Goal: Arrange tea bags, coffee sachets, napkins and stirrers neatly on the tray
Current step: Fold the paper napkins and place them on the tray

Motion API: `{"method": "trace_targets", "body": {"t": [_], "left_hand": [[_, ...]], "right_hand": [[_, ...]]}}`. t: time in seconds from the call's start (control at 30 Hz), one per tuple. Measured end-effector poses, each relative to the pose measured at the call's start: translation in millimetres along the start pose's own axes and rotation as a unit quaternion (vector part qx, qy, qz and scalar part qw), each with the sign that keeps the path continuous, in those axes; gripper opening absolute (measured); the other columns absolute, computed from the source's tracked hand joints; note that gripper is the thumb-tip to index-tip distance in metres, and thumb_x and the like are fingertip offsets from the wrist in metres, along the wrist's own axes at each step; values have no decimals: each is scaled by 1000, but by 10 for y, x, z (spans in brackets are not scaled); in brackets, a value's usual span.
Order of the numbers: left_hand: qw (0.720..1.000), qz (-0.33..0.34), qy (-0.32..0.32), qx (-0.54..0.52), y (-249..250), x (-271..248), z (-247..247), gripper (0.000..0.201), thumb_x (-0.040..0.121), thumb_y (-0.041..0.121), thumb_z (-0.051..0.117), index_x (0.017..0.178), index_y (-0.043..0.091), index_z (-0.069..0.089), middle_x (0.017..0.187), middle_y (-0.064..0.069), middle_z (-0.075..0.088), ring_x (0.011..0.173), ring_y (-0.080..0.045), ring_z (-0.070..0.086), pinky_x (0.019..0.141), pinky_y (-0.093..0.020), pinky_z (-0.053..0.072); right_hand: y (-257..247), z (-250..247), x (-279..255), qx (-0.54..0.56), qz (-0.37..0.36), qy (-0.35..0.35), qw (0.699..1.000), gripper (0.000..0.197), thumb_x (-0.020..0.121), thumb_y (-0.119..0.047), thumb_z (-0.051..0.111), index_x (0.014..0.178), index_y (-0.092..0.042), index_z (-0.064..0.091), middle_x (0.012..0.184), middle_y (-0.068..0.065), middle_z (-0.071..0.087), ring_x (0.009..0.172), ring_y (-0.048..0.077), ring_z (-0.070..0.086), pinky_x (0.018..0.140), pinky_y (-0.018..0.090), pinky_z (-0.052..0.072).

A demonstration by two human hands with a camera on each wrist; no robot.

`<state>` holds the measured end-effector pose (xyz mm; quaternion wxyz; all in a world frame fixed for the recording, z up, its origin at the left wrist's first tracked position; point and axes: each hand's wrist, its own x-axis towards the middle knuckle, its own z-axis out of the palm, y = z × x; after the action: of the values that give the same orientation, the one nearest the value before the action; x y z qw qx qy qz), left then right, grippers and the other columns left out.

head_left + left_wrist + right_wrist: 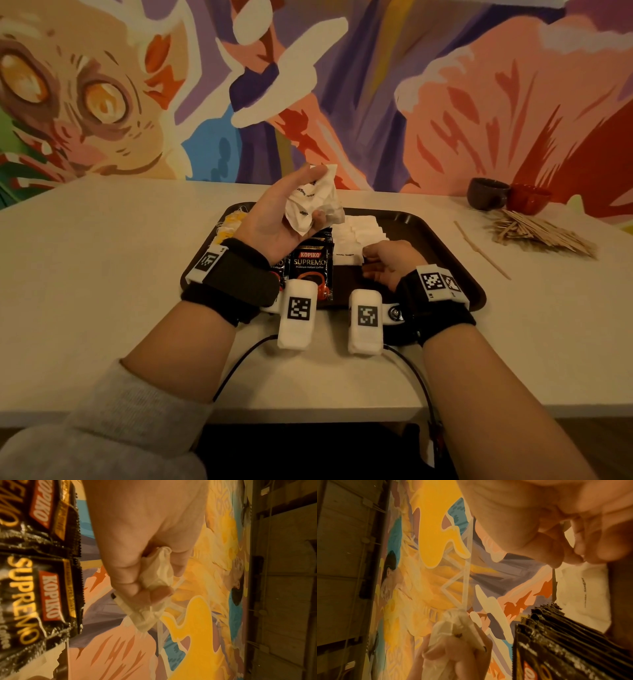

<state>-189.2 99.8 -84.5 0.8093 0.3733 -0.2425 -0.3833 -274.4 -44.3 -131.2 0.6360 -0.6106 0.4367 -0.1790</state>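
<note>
- Clearly, the left hand (274, 219) is raised above the dark tray (445, 236), palm up, its fingers curled round a crumpled bunch of white sachets (313, 200); black print shows on them but is too creased to read.
- Just below that hand, black coffee sachets (310, 269) lie overlapped on the tray; the front one reads "KOPIKO SUPREMO Premium Instant Coffee", with KOPIKO on a red banner.
- Lower down, the right hand (390, 262) rests on the tray, fingertips pinching the edge of a white sachet (346, 257) printed "white sugar", just beside the coffee.
- Beyond the right hand, a row of white sachets (363, 229) runs toward the tray's far edge.
- Behind the left wrist, yellow-tagged tea bags (231, 222) sit at the tray's far left corner.
- Well to the right of the right hand, off the tray, wooden stirrers (537, 233) lie heaped on the white table (102, 274), one single stirrer (481, 250) nearer the tray.
- Past the heap stand a dark cup (486, 193) and a red cup (527, 198), touching.
</note>
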Motion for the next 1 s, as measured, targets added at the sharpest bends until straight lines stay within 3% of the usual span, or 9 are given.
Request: {"method": "trace_targets", "body": {"t": [0.17, 0.27, 0.37, 0.47, 0.57, 0.7, 0.8, 0.9, 1.0], "left_hand": [[1000, -4, -4, -11, -3, -4, 12, 46, 69, 31, 65, 109, 10, 64, 106, -5, 59, 71, -14, 58, 55, -19, 46], [1000, -11, -10, -1, -35, -9, 56, 45, 78, 23, 66, 121, 10, 61, 104, -4, 60, 71, -12, 61, 56, -19, 49], [999, -8, -32, 26, -92, -15, 96, 29, 96, 5, 46, 121, 13, 59, 110, -7, 61, 81, -17, 64, 55, -21, 53], [996, -6, -76, 40, -147, -17, 94, 41, 94, -7, 40, 124, 16, 57, 115, -5, 62, 91, -23, 65, 57, -25, 55], [994, 6, -100, 41, -171, -14, 84, 48, 92, -11, 42, 125, 21, 57, 108, 0, 67, 89, -21, 68, 64, -28, 58], [992, 35, -96, 69, -217, -6, 52, 54, 89, -13, 47, 129, 23, 54, 102, 0, 72, 89, -22, 67, 74, -32, 57], [989, 53, -88, 108, -254, 2, 51, 56, 85, -15, 52, 127, 22, 55, 120, -9, 63, 98, -25, 62, 84, -36, 54], [986, 69, -83, 130, -262, 2, 55, 56, 82, -16, 56, 123, 23, 58, 140, -11, 48, 99, -19, 63, 78, -30, 57], [984, 67, -86, 138, -249, -1, 52, 58, 80, -17, 57, 122, 23, 58, 143, -9, 44, 103, -18, 62, 78, -29, 57]], "right_hand": [[-56, -108, -34, 108, -49, 21, 993, 33, 90, -16, 60, 122, -7, 56, 95, 7, 55, 69, 15, 51, 53, 26, 44], [-48, -141, -154, 174, -139, -59, 973, 23, 92, -30, 58, 100, -10, 65, 81, 2, 57, 62, 13, 51, 53, 25, 43], [-49, -142, -271, 186, -214, -139, 949, 25, 92, -33, 55, 90, -10, 64, 73, 1, 60, 55, 12, 53, 51, 24, 43], [-46, -138, -331, 187, -263, -172, 931, 16, 90, -26, 55, 83, -14, 63, 71, -1, 64, 56, 10, 53, 49, 22, 44], [-33, -138, -346, 198, -294, -173, 919, 7, 78, -22, 62, 80, -15, 62, 75, 0, 65, 57, 9, 52, 49, 21, 44], [-46, -144, -305, 214, -327, -130, 911, 16, 74, -10, 68, 71, -16, 53, 66, 1, 53, 50, 8, 47, 47, 22, 43], [-29, -148, -298, 175, -335, -134, 916, 14, 73, -12, 70, 71, -15, 56, 64, 1, 53, 48, 8, 46, 47, 23, 41], [-5, -146, -309, 129, -344, -145, 919, 18, 65, -23, 72, 79, -15, 63, 69, 1, 59, 51, 9, 49, 50, 25, 41], [0, -147, -307, 98, -344, -147, 922, 24, 64, -26, 73, 83, -16, 64, 73, 3, 59, 53, 9, 52, 49, 23, 44]]}}
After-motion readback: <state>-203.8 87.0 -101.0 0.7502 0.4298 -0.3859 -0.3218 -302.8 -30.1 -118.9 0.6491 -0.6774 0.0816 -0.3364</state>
